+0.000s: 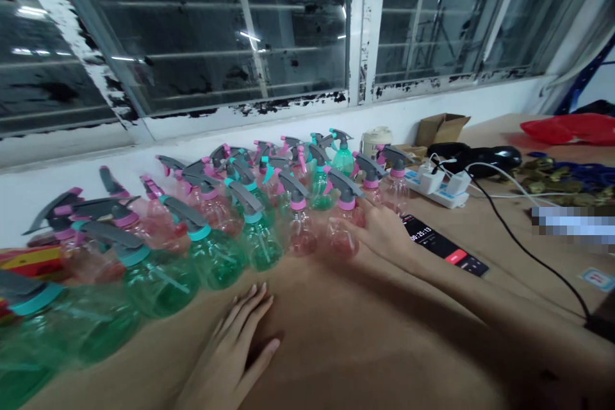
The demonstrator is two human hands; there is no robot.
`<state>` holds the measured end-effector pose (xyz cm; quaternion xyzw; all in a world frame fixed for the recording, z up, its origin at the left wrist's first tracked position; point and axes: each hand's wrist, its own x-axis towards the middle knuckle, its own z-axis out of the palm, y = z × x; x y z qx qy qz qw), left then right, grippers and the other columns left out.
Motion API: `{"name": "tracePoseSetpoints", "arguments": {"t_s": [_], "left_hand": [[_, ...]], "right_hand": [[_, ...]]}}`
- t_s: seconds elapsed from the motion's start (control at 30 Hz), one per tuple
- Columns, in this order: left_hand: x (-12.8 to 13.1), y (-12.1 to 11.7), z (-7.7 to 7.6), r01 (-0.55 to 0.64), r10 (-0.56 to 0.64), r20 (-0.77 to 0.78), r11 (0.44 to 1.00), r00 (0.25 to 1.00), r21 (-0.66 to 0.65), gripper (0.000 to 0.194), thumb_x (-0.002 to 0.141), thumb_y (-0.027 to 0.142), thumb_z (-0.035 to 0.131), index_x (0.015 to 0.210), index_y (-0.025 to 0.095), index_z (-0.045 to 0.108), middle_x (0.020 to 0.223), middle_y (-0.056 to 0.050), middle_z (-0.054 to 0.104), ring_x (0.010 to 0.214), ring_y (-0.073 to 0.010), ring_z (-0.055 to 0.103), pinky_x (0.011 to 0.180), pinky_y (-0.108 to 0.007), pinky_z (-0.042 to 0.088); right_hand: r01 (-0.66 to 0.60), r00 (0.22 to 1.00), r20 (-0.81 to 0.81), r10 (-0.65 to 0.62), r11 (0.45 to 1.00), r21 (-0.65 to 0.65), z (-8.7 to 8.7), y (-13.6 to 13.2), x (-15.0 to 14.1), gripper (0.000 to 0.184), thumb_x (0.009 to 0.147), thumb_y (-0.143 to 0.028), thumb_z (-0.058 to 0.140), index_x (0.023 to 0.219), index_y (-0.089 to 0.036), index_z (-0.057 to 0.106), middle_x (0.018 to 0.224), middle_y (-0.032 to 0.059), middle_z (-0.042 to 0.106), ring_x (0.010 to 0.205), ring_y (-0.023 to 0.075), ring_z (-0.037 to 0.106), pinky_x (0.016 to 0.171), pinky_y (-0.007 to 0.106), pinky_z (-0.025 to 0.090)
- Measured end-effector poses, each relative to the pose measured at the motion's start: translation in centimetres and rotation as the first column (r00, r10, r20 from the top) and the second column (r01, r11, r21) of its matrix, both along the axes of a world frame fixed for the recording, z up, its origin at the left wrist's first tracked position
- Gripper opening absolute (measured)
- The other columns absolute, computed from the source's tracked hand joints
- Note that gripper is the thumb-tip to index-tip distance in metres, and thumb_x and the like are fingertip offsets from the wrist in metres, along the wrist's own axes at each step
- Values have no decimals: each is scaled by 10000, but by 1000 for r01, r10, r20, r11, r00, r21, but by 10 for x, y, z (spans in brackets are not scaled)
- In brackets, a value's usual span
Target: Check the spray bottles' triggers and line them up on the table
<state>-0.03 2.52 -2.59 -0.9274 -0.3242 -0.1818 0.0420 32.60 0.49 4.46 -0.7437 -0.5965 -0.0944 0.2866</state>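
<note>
My right hand [384, 228] has its fingers around a pink spray bottle [344, 242] with a grey trigger head and pink collar, standing at the right front of a group of similar bottles. My left hand [235, 336] lies on the brown tabletop with its fingers stretched out and nothing in it. Just beyond its fingertips stand a green spray bottle [262, 246] with a turquoise collar and another pink spray bottle [302, 237]. More green bottles, such as a large green spray bottle [161, 282], line the front left.
A phone [444, 246] showing a running timer lies right of my right hand. Behind it are a white power strip [444, 191] with chargers, a black cable [523, 237], a cardboard box [441, 130] and a red bag [569, 128]. Windows [216, 19] rise behind the table.
</note>
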Motion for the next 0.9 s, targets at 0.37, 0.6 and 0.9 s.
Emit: {"name": "tracePoseSetpoints", "arguments": {"t_s": [0.37, 0.6, 0.9], "left_hand": [[2, 4, 1, 16, -16, 16, 1000, 1000, 9, 502, 923, 399, 452, 1396, 285, 326, 1398, -49, 487, 1239, -279, 498, 1015, -511, 413], [6, -15, 27, 61, -58, 23, 985, 998, -159, 818, 796, 488, 619, 1457, 272, 188, 1466, -121, 372, 1312, -378, 367, 1078, -598, 240], [16, -42, 25, 200, -5, 322, 792, 947, -576, 924, 666, 474, 749, 1410, 256, 247, 1410, -130, 421, 1272, -354, 419, 1015, -544, 371]], "right_hand": [[-146, 989, -34, 146, 989, -5, 11, -52, -23, 599, 812, -667, 472, 1113, -168, 609, 856, 90, 713, 702, 265, 674, 595, 357, 475], [-559, 807, -232, 543, 829, -4, 17, -85, -62, 433, 794, -578, 584, 966, -188, 661, 757, 27, 701, 602, 173, 639, 569, 295, 461], [-753, 642, -295, 708, 655, -67, 18, -71, -84, 484, 755, -574, 637, 1101, -236, 630, 937, 26, 724, 792, 210, 680, 690, 329, 511]]}}
